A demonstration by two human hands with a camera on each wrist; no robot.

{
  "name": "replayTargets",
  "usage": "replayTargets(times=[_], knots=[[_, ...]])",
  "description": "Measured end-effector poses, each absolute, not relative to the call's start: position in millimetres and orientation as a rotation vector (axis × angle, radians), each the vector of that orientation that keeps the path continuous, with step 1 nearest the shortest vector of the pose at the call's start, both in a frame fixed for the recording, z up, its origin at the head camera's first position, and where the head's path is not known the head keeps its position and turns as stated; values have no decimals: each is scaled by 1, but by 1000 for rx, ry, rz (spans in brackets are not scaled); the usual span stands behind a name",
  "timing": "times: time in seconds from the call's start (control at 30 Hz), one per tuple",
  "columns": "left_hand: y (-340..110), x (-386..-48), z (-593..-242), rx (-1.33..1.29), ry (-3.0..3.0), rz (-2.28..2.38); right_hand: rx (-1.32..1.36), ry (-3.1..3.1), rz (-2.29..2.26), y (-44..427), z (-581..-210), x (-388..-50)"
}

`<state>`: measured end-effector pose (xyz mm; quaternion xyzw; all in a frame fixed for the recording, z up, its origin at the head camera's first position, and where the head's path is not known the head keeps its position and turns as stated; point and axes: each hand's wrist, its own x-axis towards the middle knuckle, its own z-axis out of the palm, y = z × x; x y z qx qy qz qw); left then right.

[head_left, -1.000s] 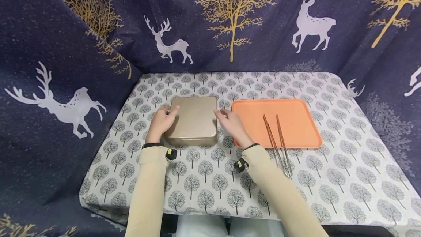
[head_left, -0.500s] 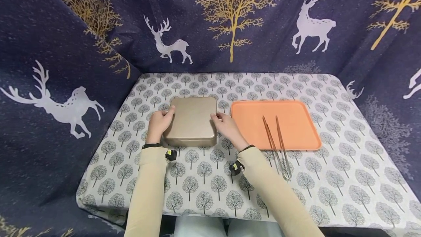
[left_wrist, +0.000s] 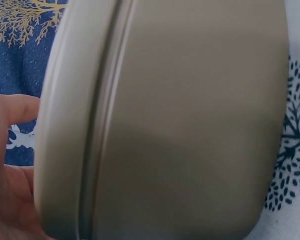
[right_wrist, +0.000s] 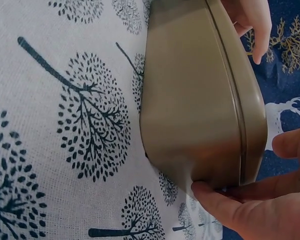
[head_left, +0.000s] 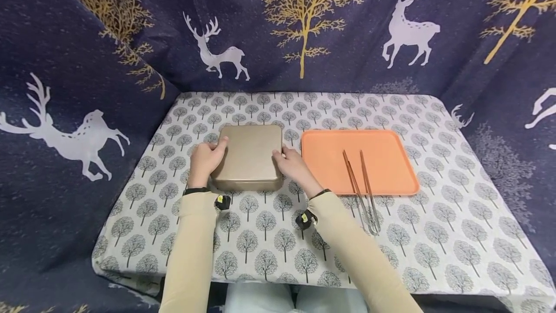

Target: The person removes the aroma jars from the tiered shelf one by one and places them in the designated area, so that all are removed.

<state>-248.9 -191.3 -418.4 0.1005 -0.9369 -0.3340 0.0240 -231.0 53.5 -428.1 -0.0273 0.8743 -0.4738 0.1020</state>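
Note:
A square gold-brown metal tin with a rounded lid sits on the table in the head view. My left hand grips its left side, thumb along the lid's edge. On the opposite side, my right hand holds the tin with its thumb by the lid's right edge. The right wrist view shows the fingertips against the side wall. A seam between lid and body runs along the tin in the left wrist view; the lid appears seated. What the tin contains is hidden.
An orange tray lies to the right of the tin. Metal tongs with brown arms rest across its front rim, their bent end on the tree-print tablecloth. A dark blue deer-print curtain hangs behind and to the sides.
Both hands have drawn in on the tin. The left thumb has pulled back to the lid's edge, and the right hand has come in against the right side. The tray and tongs stay put.

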Motion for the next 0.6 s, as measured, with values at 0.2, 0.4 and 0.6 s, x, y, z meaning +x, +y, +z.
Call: replayTargets(times=[0.2,0.4,0.6], knots=[[-186,-250,-416,316,-2862,-1000,-41,2563,-1415,55,-426,-230],[-183,-251,-416,335,-2863,-988,18,2510,-1448,53,-422,-227],[-178,-252,-413,321,-2893,-931,82,2467,-1495,47,-418,-223]])
